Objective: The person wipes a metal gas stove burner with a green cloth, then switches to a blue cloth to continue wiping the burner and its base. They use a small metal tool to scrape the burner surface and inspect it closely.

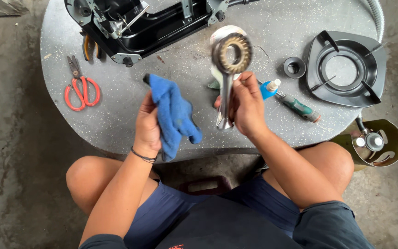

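Right hand (pixel 247 103) clamped on grey metal stove burner (pixel 231 55), ring head up; left hand (pixel 147 129) clutching crumpled blue cloth (pixel 175 115). Advisable: steady stem, wipe ring teeth.

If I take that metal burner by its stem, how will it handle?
The burner looks like solid metal, so probably stiff and heavy for its size. Its wide ring head tops a narrow stem held in the right hand, so likely top-heavy. The shiny stem may be slippery.

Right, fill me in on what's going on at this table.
A seated person holds a metal gas-stove burner with a toothed ring head upright in the right hand and a crumpled blue cloth in the left hand. On the round grey speckled table lie red-handled scissors, a green-handled screwdriver and a black stove top plate.
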